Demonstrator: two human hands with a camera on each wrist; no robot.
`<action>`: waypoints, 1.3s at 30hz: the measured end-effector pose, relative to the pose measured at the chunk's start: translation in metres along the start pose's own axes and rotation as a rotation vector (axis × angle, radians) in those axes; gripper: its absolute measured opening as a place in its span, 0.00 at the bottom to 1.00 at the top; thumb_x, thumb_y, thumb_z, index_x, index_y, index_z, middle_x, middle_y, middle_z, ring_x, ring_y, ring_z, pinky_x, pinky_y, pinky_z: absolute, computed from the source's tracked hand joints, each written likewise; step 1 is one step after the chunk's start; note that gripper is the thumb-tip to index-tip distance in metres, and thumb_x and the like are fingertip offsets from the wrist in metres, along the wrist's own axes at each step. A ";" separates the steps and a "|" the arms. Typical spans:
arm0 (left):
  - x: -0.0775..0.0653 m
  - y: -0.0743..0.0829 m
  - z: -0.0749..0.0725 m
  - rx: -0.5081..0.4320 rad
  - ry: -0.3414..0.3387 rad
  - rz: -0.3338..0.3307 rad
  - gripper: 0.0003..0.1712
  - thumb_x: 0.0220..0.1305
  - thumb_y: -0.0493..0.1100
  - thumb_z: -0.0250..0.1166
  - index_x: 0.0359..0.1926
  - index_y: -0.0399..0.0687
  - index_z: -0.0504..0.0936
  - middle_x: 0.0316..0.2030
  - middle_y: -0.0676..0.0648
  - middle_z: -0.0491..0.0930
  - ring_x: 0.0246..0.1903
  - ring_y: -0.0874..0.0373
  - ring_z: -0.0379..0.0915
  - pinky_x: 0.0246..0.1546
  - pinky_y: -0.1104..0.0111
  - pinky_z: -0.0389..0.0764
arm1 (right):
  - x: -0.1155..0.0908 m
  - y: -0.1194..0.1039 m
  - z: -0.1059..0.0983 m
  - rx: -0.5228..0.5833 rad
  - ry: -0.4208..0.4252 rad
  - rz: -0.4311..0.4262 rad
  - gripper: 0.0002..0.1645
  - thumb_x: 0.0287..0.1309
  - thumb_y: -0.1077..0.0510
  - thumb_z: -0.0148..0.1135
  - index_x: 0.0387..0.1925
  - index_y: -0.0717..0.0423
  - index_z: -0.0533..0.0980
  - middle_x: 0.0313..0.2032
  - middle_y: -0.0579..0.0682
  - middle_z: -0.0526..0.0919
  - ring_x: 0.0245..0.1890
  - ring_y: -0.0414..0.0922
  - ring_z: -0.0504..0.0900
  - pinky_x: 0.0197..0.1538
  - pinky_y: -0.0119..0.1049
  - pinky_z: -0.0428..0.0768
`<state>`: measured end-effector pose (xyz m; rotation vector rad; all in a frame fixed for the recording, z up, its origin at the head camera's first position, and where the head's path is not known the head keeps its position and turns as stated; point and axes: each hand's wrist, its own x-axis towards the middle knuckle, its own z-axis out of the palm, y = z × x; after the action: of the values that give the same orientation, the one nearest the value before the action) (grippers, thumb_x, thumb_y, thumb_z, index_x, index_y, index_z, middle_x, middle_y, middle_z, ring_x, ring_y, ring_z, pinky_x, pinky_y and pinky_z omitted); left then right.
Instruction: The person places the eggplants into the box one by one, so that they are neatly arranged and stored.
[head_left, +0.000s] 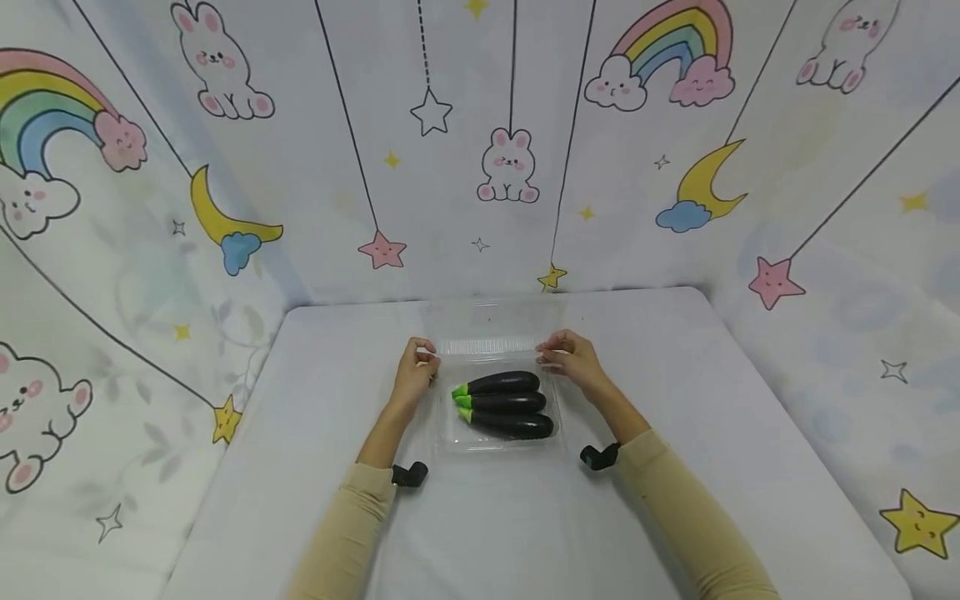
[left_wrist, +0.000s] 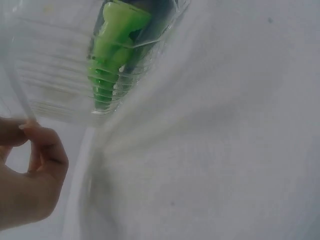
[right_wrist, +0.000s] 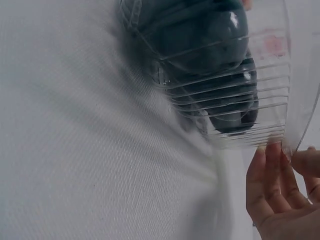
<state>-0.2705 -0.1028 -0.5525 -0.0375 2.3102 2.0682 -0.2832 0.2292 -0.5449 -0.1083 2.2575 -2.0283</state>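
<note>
Three dark eggplants (head_left: 513, 403) with green caps lie side by side in a clear plastic clamshell box (head_left: 465, 447). Its see-through lid (head_left: 491, 318) is folded back, away from the person. At the box's back left corner my left hand (head_left: 415, 372) pinches the rim between thumb and forefinger. My right hand (head_left: 576, 362) pinches the rim at the back right corner, with several fingertips under the edge in the right wrist view. Through the ribbed side wall, a green cap (left_wrist: 117, 45) shows in the left wrist view. Dark eggplant ends (right_wrist: 200, 40) show in the right wrist view.
The box stands on a table with a white cloth (head_left: 480, 525). Behind and beside it rises a white cloth backdrop (head_left: 450, 192) printed with rabbits, stars, moons and rainbows. A black wrist camera (head_left: 410, 475) sits on the left wrist, another (head_left: 599, 457) on the right.
</note>
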 end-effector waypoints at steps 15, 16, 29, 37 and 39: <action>-0.008 -0.007 0.005 -0.099 0.048 0.026 0.08 0.74 0.28 0.53 0.45 0.45 0.68 0.43 0.44 0.67 0.32 0.56 0.70 0.26 0.73 0.73 | -0.012 0.002 -0.005 0.039 0.012 0.116 0.20 0.78 0.60 0.45 0.56 0.71 0.75 0.62 0.65 0.80 0.58 0.57 0.84 0.57 0.47 0.83; -0.009 -0.008 0.005 -0.096 0.057 0.029 0.09 0.73 0.27 0.52 0.44 0.45 0.67 0.43 0.44 0.67 0.33 0.55 0.69 0.27 0.73 0.73 | -0.014 -0.001 -0.006 0.023 0.015 0.130 0.22 0.79 0.57 0.45 0.59 0.70 0.75 0.63 0.65 0.78 0.60 0.58 0.83 0.59 0.48 0.82; -0.016 -0.005 0.015 -0.043 0.182 0.095 0.09 0.68 0.25 0.49 0.41 0.41 0.70 0.45 0.45 0.70 0.30 0.60 0.65 0.29 0.74 0.68 | -0.088 -0.042 0.009 0.030 0.103 0.266 0.35 0.80 0.47 0.49 0.77 0.61 0.59 0.71 0.64 0.66 0.70 0.62 0.70 0.67 0.55 0.74; -0.011 -0.010 0.014 -0.073 0.167 0.106 0.06 0.70 0.26 0.52 0.43 0.38 0.72 0.44 0.45 0.70 0.30 0.59 0.64 0.30 0.75 0.68 | -0.135 -0.036 0.009 0.081 0.038 0.303 0.42 0.79 0.41 0.53 0.78 0.63 0.55 0.70 0.67 0.67 0.62 0.63 0.79 0.54 0.51 0.84; -0.010 -0.012 0.012 -0.079 0.162 0.075 0.05 0.72 0.28 0.53 0.44 0.38 0.72 0.45 0.44 0.70 0.32 0.59 0.65 0.31 0.75 0.68 | -0.139 -0.032 0.008 0.097 0.026 0.292 0.42 0.77 0.44 0.56 0.78 0.64 0.55 0.68 0.69 0.69 0.59 0.61 0.82 0.53 0.52 0.85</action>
<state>-0.2595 -0.0921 -0.5648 -0.1273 2.3515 2.2724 -0.1450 0.2347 -0.5092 0.2417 2.0424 -1.9855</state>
